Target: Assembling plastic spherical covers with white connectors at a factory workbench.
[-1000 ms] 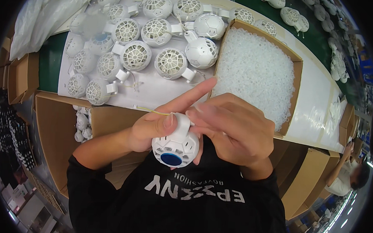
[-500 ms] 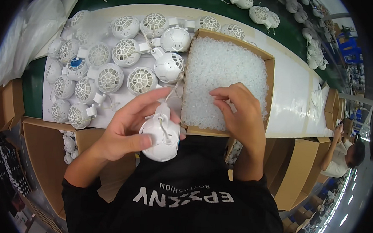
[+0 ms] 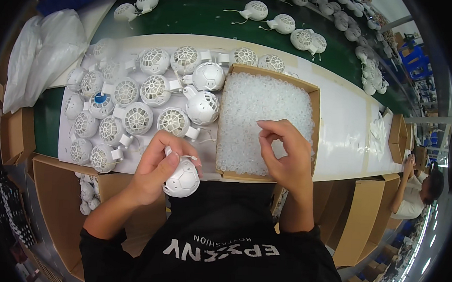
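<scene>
My left hand [image 3: 156, 163] is closed round a white ball-shaped fan housing [image 3: 183, 178], in front of the bench edge. Its panelled shell faces up, and a short white cord runs from its neck beside my fingers. Over a shallow cardboard box [image 3: 314, 140] my right hand [image 3: 288, 157] hovers with thumb and forefinger curled close together. Whatever is between those fingertips, if anything, is too small to make out. Small clear plastic rings [image 3: 258, 102] fill the box.
Several white fan housings with grilles [image 3: 137, 118] stand on the white board to the left. Beyond runs a green conveyor belt [image 3: 191, 19] carrying more. Open cartons [image 3: 355, 214] stand below the bench edge. Another person [image 3: 412, 194] sits at far right.
My left hand has drawn the fan housing slightly left and turned it, so its panelled side shows. My right hand stays over the box, its fingers more curled. The view has tilted upward.
</scene>
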Tool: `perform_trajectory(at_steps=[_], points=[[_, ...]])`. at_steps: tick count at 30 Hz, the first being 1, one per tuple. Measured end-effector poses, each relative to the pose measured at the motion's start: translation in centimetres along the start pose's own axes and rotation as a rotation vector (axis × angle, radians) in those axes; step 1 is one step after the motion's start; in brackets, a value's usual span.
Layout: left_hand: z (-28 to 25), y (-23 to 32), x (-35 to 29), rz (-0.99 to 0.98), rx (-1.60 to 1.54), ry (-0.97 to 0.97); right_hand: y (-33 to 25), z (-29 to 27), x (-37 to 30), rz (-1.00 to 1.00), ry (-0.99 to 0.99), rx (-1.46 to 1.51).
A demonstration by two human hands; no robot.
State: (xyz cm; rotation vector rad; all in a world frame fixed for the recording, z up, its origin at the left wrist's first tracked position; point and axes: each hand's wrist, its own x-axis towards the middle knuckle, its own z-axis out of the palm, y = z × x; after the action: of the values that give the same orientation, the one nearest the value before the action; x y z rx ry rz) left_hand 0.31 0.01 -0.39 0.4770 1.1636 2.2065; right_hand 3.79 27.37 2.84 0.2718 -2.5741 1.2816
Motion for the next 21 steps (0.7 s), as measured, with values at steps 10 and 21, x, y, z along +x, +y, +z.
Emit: perform_trajectory(at_steps=[10,21], points=[[0.3,0.0,0.2,0.123,0.171,0.240,-2.5,3.5,0.7,-0.071,-0.027,0.575],[0.1,0.5,-0.4,0.227,0.588,0.188,-4.4,7.5,1.0,-0.095,0.059,0.826]])
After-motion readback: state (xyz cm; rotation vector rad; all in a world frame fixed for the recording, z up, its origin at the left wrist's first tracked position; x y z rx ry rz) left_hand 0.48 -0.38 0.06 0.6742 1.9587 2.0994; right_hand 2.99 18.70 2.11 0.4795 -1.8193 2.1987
